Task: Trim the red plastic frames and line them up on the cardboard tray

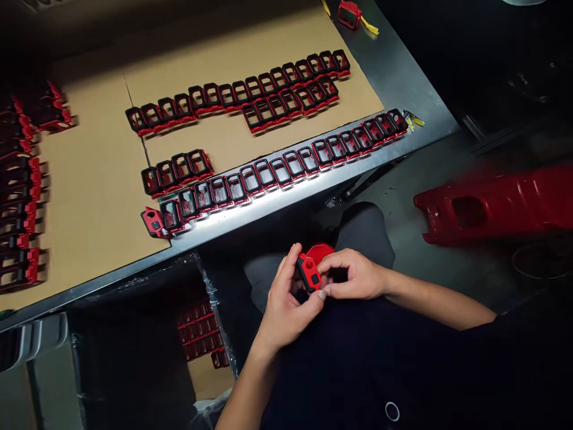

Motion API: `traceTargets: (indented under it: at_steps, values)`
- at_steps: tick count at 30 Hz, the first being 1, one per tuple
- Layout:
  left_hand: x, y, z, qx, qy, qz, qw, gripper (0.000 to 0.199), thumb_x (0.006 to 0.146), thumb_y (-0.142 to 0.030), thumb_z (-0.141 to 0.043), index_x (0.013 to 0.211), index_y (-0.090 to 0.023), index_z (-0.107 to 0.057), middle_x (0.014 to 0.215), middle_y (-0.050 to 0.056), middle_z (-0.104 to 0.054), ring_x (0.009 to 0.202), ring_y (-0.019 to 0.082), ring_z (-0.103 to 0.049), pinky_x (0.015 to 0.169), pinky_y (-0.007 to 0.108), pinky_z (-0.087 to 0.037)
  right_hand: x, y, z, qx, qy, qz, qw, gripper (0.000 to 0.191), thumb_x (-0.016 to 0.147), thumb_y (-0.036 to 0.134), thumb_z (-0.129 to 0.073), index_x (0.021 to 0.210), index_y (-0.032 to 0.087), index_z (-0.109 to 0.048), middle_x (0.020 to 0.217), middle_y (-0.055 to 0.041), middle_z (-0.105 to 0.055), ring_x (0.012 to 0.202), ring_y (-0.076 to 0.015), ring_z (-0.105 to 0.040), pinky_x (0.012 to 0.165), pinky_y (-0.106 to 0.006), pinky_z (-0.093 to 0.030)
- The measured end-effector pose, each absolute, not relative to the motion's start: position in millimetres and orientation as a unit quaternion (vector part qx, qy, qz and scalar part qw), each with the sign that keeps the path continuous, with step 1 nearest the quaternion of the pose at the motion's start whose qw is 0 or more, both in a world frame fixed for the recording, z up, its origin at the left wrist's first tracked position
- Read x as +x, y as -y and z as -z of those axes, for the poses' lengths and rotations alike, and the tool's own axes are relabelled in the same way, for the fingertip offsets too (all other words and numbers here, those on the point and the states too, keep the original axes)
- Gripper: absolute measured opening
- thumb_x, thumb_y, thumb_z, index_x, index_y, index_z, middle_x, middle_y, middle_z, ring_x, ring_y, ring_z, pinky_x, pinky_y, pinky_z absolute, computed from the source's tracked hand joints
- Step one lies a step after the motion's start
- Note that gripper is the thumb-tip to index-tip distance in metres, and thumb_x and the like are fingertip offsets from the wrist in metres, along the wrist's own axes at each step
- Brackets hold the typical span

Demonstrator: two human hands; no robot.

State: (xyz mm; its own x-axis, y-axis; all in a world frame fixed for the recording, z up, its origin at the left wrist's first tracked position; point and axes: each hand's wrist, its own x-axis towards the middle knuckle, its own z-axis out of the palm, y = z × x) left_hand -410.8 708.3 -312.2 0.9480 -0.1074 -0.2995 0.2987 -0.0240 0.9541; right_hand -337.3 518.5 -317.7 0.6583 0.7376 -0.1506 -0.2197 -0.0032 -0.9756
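Above my lap, my left hand [286, 304] grips a small red and black plastic housing [310, 272] between thumb and fingers. A round hole and a small dark square show on its red face. My right hand [356, 276] closes on the housing's right edge, thumb and fingertips bent against it; whether something small is between those fingertips I cannot make out. Just behind the housing is a larger red piece [321, 251], partly covered by it and my fingers. A row of similar black-rimmed red housings [264, 173] stands along the table's near edge.
Cardboard [89, 197] covers much of the metal table [403, 77], bearing more rows of housings. One housing [349, 15] with a yellow strip lies far right. Below the table, a lined box [210, 379] holds more. A large red object [496, 203] stands at right.
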Motion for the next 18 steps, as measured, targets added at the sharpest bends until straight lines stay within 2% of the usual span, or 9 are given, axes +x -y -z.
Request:
traceTargets:
  at_steps: [4, 7, 12, 14, 16, 18]
  values:
    - [-415, -710, 317, 0.706, -0.06, 0.162, 0.687, 0.083, 0.081, -0.036, -0.074, 0.153, -0.024, -0.035, 0.14, 0.013, -0.052, 0.117, 0.025, -0.061, 0.096, 0.038, -0.055, -329, -512, 314, -0.515, 0.08, -0.466, 0.715, 0.034, 0.084, 0.034, -0.071, 0.109, 0.011, -0.069, 0.088, -0.0062, -0.071, 0.077, -0.0123, -0.067, 0.068, -0.022, -0.056]
    - [-420, -711, 322, 0.724, -0.054, 0.166, 0.667, 0.082, 0.081, -0.037, -0.073, 0.154, -0.025, -0.036, 0.143, 0.012, -0.05, 0.119, 0.027, -0.06, 0.098, 0.04, -0.054, -327, -516, 311, -0.51, 0.044, -0.5, 0.699, 0.042, 0.084, 0.044, -0.072, 0.108, 0.01, -0.07, 0.088, -0.0072, -0.07, 0.075, -0.0131, -0.066, 0.061, -0.021, -0.056]
    - [-428, -712, 324, 0.757, -0.045, 0.144, 0.636, 0.082, 0.081, -0.031, -0.071, 0.154, -0.025, -0.035, 0.147, 0.012, -0.049, 0.132, 0.029, -0.052, 0.112, 0.046, -0.044, -336, -528, 309, -0.548, 0.025, -0.49, 0.678, 0.04, 0.08, 0.044, -0.078, 0.1, 0.011, -0.071, 0.082, -0.0038, -0.069, 0.064, -0.0086, -0.062, 0.055, -0.017, -0.05]
    - [-430, -712, 323, 0.745, -0.053, 0.148, 0.649, 0.082, 0.081, -0.029, -0.07, 0.155, -0.025, -0.033, 0.144, 0.012, -0.052, 0.128, 0.029, -0.055, 0.107, 0.044, -0.049, -341, -529, 310, -0.556, 0.031, -0.476, 0.681, 0.038, 0.081, 0.044, -0.078, 0.098, 0.011, -0.071, 0.076, -0.0025, -0.068, 0.061, -0.0082, -0.06, 0.054, -0.017, -0.049]
    - [-432, -714, 321, 0.715, -0.082, 0.167, 0.674, 0.079, 0.083, -0.03, -0.067, 0.154, -0.024, -0.033, 0.138, 0.013, -0.056, 0.112, 0.025, -0.063, 0.091, 0.039, -0.057, -344, -528, 309, -0.578, 0.067, -0.439, 0.685, 0.033, 0.084, 0.042, -0.076, 0.096, 0.011, -0.072, 0.074, -0.0025, -0.068, 0.062, -0.0088, -0.061, 0.057, -0.018, -0.05]
    - [-432, -715, 316, 0.686, -0.113, 0.192, 0.693, 0.07, 0.086, -0.032, -0.064, 0.15, -0.022, -0.039, 0.127, 0.013, -0.061, 0.093, 0.02, -0.066, 0.075, 0.032, -0.058, -345, -525, 308, -0.624, 0.144, -0.367, 0.675, 0.024, 0.088, 0.035, -0.073, 0.094, 0.012, -0.074, 0.077, -0.0035, -0.07, 0.067, -0.0099, -0.064, 0.063, -0.02, -0.052]
